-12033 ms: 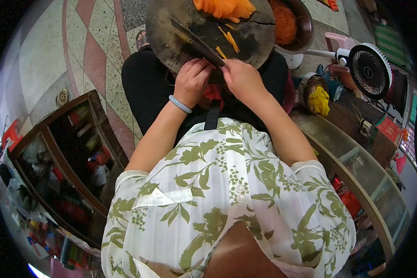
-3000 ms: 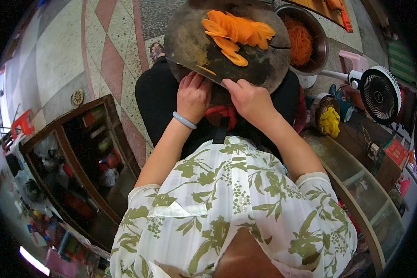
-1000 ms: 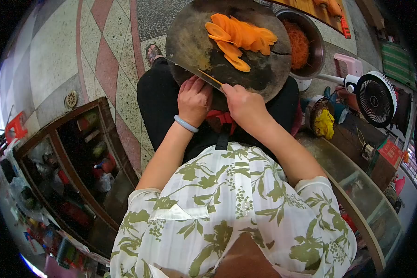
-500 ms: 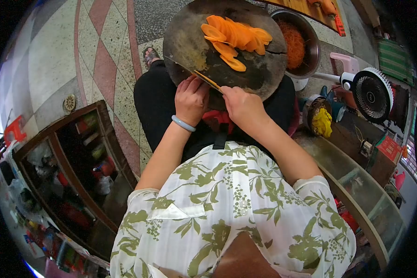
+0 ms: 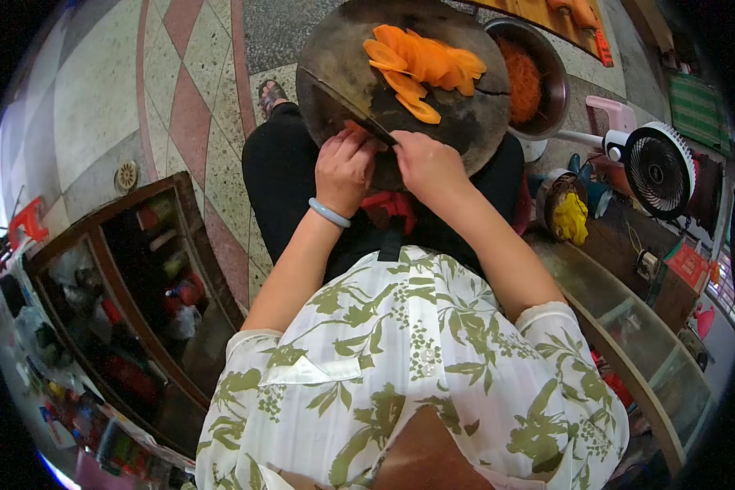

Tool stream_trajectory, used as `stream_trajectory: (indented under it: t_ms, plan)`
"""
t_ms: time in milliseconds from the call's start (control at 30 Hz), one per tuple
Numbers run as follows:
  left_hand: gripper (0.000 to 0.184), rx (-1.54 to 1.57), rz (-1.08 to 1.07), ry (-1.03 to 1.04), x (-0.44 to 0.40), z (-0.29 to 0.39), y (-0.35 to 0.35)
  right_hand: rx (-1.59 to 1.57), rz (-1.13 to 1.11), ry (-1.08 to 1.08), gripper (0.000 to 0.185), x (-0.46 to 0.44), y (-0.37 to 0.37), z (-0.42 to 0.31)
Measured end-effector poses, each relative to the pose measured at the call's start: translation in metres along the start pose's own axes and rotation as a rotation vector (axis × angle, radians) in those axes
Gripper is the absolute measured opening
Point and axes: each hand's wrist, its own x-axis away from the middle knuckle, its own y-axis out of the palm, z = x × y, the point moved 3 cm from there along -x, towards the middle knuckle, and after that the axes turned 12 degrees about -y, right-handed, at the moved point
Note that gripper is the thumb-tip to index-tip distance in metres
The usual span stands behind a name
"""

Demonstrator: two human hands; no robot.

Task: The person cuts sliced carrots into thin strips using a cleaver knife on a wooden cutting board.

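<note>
A round dark chopping board (image 5: 474, 131) lies in front of me, with a fanned pile of orange carrot slices (image 5: 425, 64) on its far half. My right hand (image 5: 433, 163) is closed round the handle of a knife (image 5: 347, 104), whose blade points up and left over the board's near left part. Close beside the blade, my left hand (image 5: 347, 167), with a pale bangle on its wrist, has its fingers bent and pressed together at the board's near edge. Whatever lies under those fingers is hidden.
A metal bowl (image 5: 557, 86) of shredded carrot stands right of the board. Whole carrots (image 5: 584, 14) lie on a wooden board (image 5: 528, 10) at the top. Farther right are a fan (image 5: 657, 170) and a yellow cloth (image 5: 570, 218). A dark cabinet (image 5: 106, 237) is at the left.
The knife blade has lifted and moved farther over the board, and the thin orange strip beside it is out of sight. Since the oldest frame, the carrot slices lie nearer the board's middle.
</note>
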Motion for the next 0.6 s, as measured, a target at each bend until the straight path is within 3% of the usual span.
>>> stream_trajectory:
  t_ms: [400, 600]
  plan:
    - [0.023, 0.004, -0.035, -0.017, -0.001, 0.000, -0.001, 0.051, -0.077, 0.002, 0.012, 0.014, 0.005, -0.010]
    - [0.020, 0.003, -0.047, -0.050, 0.003, -0.002, 0.002, 0.008, 0.053, -0.008, 0.017, -0.001, 0.008, 0.002]
